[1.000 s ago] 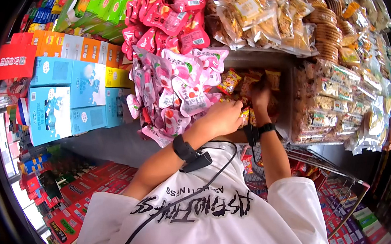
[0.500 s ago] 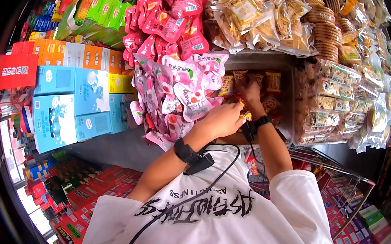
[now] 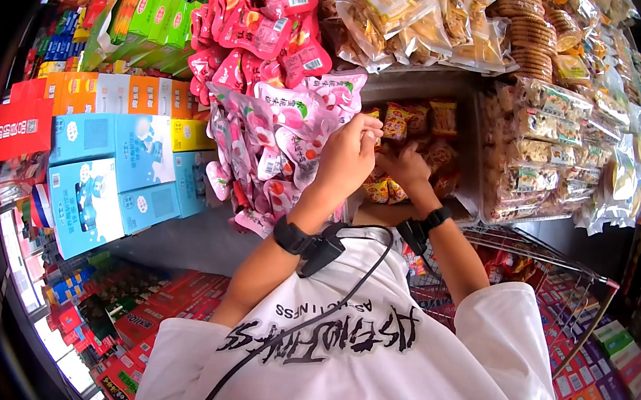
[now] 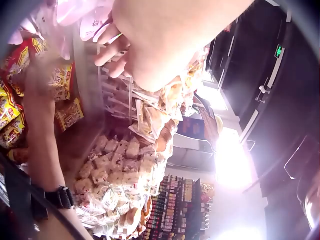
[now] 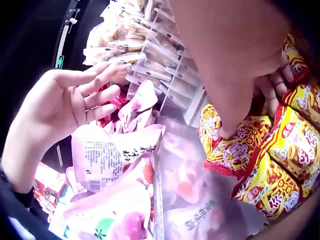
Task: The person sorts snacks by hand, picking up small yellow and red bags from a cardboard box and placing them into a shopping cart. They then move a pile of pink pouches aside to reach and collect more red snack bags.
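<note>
My left hand (image 3: 351, 150) is raised over the pale pink pouches (image 3: 302, 116), with nothing in its loosely curved fingers. Its palm faces the camera in the right wrist view. My right hand (image 3: 410, 166) reaches down into a grey bin (image 3: 473, 150) of small red-and-yellow snack packets (image 3: 443, 118). In the right wrist view its thumb touches one snack packet (image 5: 242, 150), while its bent fingers (image 5: 270, 92) lie among packets farther back. I cannot tell whether it grips one. In the left wrist view the right hand is blurred over the packets.
Red pouches (image 3: 257, 25) and clear bags of biscuits (image 3: 403, 9) are piled behind the bin. Wrapped bars (image 3: 544, 157) are stacked to its right, and blue boxes (image 3: 87, 191) stand at the left. Below the bin is a wire cart (image 3: 533, 261).
My left hand has drawn back out of the bin, up and left over the pink pouches. The right hand went toward the back of the bin, then came nearer to me.
</note>
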`<act>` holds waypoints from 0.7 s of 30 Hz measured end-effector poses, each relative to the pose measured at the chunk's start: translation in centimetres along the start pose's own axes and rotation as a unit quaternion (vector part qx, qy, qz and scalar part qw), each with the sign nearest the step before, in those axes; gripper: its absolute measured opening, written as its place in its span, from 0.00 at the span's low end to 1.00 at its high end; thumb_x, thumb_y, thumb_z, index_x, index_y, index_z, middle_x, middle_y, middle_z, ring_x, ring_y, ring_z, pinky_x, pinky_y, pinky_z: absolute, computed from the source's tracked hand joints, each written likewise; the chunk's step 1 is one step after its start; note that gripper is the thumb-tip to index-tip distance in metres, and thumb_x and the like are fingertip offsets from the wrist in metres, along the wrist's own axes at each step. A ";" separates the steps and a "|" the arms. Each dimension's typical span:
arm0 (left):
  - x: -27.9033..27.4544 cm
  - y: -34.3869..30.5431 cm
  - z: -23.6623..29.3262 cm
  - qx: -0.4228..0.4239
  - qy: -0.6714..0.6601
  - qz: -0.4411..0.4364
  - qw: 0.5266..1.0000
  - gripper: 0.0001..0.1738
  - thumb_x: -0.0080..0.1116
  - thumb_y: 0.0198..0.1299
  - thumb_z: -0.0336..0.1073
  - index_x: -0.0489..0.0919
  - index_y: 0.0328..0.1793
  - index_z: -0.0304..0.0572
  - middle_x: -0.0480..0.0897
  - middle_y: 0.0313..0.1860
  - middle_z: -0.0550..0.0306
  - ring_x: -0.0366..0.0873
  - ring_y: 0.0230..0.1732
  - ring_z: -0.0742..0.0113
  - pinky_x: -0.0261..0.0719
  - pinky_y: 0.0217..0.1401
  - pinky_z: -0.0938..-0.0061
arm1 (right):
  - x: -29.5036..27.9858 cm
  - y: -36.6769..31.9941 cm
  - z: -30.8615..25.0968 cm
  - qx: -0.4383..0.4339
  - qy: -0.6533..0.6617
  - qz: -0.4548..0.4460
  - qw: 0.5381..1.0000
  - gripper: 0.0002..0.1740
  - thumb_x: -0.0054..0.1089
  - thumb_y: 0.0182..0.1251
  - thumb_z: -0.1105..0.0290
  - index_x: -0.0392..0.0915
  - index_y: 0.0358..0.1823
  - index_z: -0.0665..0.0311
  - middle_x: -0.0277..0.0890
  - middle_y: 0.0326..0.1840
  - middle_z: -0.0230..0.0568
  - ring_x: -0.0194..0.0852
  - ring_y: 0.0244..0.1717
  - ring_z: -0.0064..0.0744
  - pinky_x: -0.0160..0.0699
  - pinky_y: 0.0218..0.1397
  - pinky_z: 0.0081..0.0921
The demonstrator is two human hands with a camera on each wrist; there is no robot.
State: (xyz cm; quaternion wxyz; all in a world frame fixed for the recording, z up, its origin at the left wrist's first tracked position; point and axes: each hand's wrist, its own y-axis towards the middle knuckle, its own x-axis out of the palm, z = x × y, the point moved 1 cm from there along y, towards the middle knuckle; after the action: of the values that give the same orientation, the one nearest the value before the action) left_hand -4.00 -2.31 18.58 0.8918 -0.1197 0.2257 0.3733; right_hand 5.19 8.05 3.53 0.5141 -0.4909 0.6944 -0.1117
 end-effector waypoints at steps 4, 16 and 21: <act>-0.4 -0.2 -0.4 -0.016 -0.028 0.012 0.999 0.07 0.49 0.64 0.25 0.76 0.46 0.34 0.85 0.38 0.47 0.85 0.43 0.56 0.81 0.45 0.67 | 1.7 -0.3 0.2 -0.014 0.032 0.024 0.999 0.64 0.68 0.45 0.34 0.50 0.67 0.81 0.75 0.56 0.65 0.73 0.61 0.54 0.61 0.66 0.55; -0.6 -0.2 -1.0 -0.011 -0.002 0.022 1.000 0.08 0.57 0.63 0.30 0.77 0.47 0.34 0.85 0.38 0.47 0.85 0.38 0.59 0.81 0.43 0.70 | 4.5 -1.8 -0.6 -0.187 0.184 0.217 0.940 0.35 0.75 0.45 0.67 0.64 0.52 0.69 0.69 0.50 0.59 0.72 0.49 0.62 0.75 0.48 0.48; -0.9 -0.3 -1.3 -0.026 -0.008 0.005 1.000 0.09 0.57 0.65 0.31 0.78 0.48 0.34 0.85 0.42 0.51 0.84 0.41 0.67 0.80 0.44 0.75 | 6.3 -0.3 -0.4 -0.203 0.180 0.208 0.940 0.36 0.74 0.47 0.67 0.63 0.56 0.64 0.66 0.54 0.57 0.74 0.47 0.62 0.78 0.46 0.49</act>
State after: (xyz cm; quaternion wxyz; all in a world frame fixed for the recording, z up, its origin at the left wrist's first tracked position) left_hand -4.78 -3.57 17.89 0.8885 -0.1387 0.2090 0.3844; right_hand 5.07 2.78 0.10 0.2818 -0.4010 0.8700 0.0540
